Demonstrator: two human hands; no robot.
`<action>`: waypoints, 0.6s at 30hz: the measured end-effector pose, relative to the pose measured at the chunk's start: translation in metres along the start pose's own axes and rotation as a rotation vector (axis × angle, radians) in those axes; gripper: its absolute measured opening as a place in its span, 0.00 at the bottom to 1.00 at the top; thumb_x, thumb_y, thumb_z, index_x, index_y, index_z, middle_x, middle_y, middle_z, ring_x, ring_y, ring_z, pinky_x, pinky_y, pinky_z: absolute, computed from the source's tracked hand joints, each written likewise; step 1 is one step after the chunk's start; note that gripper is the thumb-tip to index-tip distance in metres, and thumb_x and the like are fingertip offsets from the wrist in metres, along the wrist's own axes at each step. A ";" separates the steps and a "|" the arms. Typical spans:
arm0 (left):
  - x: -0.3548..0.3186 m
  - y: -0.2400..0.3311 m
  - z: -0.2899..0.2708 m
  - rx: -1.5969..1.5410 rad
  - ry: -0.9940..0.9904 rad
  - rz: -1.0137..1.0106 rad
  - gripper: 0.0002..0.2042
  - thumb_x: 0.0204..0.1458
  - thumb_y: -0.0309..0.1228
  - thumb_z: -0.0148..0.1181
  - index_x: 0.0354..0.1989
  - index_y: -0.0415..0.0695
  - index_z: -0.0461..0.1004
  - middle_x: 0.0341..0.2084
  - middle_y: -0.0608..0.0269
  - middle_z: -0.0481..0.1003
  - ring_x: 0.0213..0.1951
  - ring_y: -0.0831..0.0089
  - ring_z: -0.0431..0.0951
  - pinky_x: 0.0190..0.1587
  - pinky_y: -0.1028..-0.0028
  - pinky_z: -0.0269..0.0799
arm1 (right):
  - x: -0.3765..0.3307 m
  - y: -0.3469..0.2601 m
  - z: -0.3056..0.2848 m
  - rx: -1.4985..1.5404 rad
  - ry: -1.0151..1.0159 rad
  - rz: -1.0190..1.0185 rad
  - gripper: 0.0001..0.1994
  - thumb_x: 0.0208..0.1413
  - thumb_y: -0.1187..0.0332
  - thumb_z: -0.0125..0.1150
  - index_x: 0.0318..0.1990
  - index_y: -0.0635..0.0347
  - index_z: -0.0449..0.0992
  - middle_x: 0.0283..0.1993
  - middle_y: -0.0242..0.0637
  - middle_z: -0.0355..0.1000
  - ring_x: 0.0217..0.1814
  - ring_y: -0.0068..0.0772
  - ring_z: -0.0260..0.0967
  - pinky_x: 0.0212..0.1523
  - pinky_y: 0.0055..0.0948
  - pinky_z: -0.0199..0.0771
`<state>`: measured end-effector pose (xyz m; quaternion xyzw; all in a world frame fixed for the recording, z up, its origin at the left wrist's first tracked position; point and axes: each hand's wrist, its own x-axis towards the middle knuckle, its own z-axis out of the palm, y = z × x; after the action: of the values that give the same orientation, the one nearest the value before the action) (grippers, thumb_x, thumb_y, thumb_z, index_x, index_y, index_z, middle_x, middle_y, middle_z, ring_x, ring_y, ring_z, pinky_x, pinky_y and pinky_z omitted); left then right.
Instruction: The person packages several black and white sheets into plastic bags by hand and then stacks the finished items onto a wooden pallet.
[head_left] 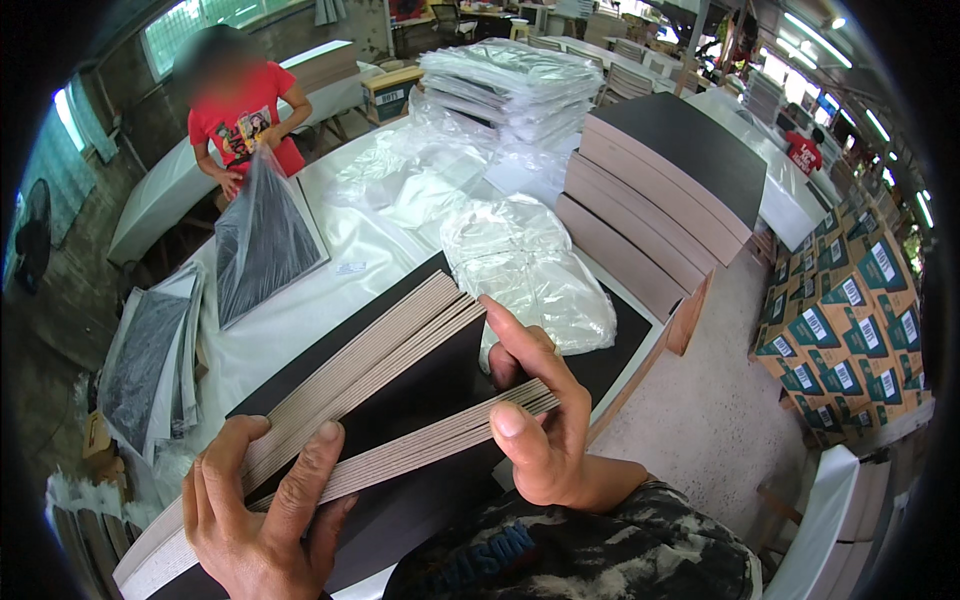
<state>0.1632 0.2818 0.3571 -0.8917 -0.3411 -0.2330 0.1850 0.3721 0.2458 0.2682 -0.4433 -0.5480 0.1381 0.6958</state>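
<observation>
Both hands, left hand and right hand, are pinching fanned black-faced boards with the fingers. Edges are best kept aligned while the upper boards are lifted off.

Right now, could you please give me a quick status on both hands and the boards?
Left hand, right hand: both gripping thin black-faced brown-edged boards, fanned apart. Crumpled clear plastic bags just beyond on table.
</observation>
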 end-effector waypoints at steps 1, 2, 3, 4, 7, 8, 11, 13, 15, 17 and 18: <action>0.000 0.000 0.000 0.002 -0.001 -0.001 0.23 0.37 0.43 0.65 0.47 0.69 0.73 0.41 0.67 0.70 0.37 0.72 0.74 0.38 0.73 0.75 | 0.000 0.000 0.000 0.007 0.009 0.001 0.31 0.50 0.60 0.56 0.57 0.73 0.59 0.31 0.35 0.58 0.32 0.23 0.53 0.34 0.22 0.54; 0.000 0.000 0.000 -0.001 0.000 -0.004 0.23 0.37 0.43 0.65 0.47 0.69 0.73 0.41 0.67 0.70 0.37 0.72 0.74 0.38 0.73 0.75 | -0.001 0.000 0.001 0.013 0.017 0.003 0.31 0.50 0.60 0.56 0.57 0.73 0.59 0.31 0.35 0.58 0.32 0.23 0.53 0.34 0.22 0.54; 0.000 0.001 0.001 -0.003 0.001 -0.007 0.23 0.37 0.43 0.65 0.47 0.69 0.73 0.41 0.67 0.70 0.37 0.72 0.74 0.38 0.73 0.75 | -0.001 0.000 0.001 0.020 0.026 0.004 0.31 0.50 0.60 0.56 0.57 0.73 0.59 0.31 0.35 0.58 0.32 0.23 0.53 0.34 0.22 0.54; 0.000 0.001 0.001 -0.007 0.003 -0.010 0.23 0.37 0.43 0.65 0.47 0.70 0.73 0.41 0.67 0.70 0.37 0.72 0.74 0.38 0.73 0.75 | -0.001 -0.001 0.001 0.022 0.026 0.008 0.31 0.50 0.60 0.56 0.57 0.73 0.59 0.31 0.35 0.58 0.32 0.23 0.53 0.33 0.22 0.54; 0.000 0.001 0.001 -0.010 0.010 -0.009 0.23 0.37 0.43 0.65 0.47 0.70 0.73 0.41 0.67 0.70 0.37 0.73 0.74 0.38 0.73 0.75 | -0.001 -0.002 0.001 0.029 0.030 0.014 0.31 0.50 0.60 0.56 0.56 0.73 0.59 0.31 0.35 0.58 0.32 0.23 0.53 0.33 0.22 0.55; 0.000 0.001 0.000 -0.006 0.007 -0.009 0.23 0.37 0.43 0.65 0.47 0.70 0.73 0.41 0.67 0.70 0.36 0.73 0.74 0.37 0.73 0.75 | -0.001 -0.001 0.001 0.032 0.033 0.011 0.31 0.50 0.60 0.56 0.56 0.73 0.59 0.31 0.35 0.58 0.32 0.24 0.53 0.33 0.22 0.55; 0.000 0.001 0.000 0.005 0.001 -0.009 0.23 0.37 0.43 0.65 0.47 0.70 0.73 0.41 0.67 0.70 0.36 0.73 0.74 0.37 0.73 0.75 | -0.001 0.001 0.002 0.037 0.030 0.004 0.31 0.49 0.60 0.56 0.56 0.73 0.60 0.31 0.35 0.58 0.32 0.23 0.53 0.33 0.22 0.55; 0.000 0.001 0.000 0.008 0.001 -0.006 0.23 0.37 0.43 0.65 0.47 0.70 0.73 0.41 0.67 0.70 0.36 0.72 0.74 0.37 0.72 0.75 | 0.000 0.002 0.002 0.042 0.027 -0.002 0.31 0.49 0.60 0.56 0.56 0.73 0.59 0.31 0.35 0.58 0.32 0.23 0.52 0.33 0.22 0.54; 0.000 0.001 0.000 0.006 0.004 -0.003 0.23 0.37 0.43 0.65 0.47 0.70 0.73 0.41 0.68 0.70 0.36 0.72 0.74 0.37 0.73 0.75 | 0.001 0.002 0.001 0.051 0.027 -0.010 0.31 0.49 0.60 0.56 0.56 0.73 0.59 0.31 0.35 0.57 0.32 0.23 0.52 0.33 0.21 0.54; 0.000 0.003 0.000 -0.001 -0.049 -0.042 0.26 0.32 0.43 0.67 0.47 0.68 0.73 0.40 0.65 0.69 0.38 0.70 0.73 0.39 0.69 0.73 | 0.002 0.000 0.001 0.078 0.012 0.033 0.30 0.49 0.60 0.57 0.56 0.73 0.58 0.31 0.34 0.57 0.32 0.22 0.51 0.33 0.21 0.54; 0.001 0.007 0.000 -0.007 -0.103 -0.082 0.29 0.28 0.42 0.68 0.47 0.67 0.73 0.39 0.63 0.67 0.39 0.67 0.72 0.40 0.66 0.71 | 0.002 -0.001 0.001 0.091 0.005 0.054 0.30 0.49 0.60 0.57 0.56 0.72 0.58 0.31 0.33 0.57 0.32 0.21 0.51 0.33 0.21 0.54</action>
<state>0.1687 0.2771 0.3568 -0.8885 -0.3855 -0.1954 0.1545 0.3717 0.2468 0.2707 -0.4260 -0.5271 0.1806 0.7128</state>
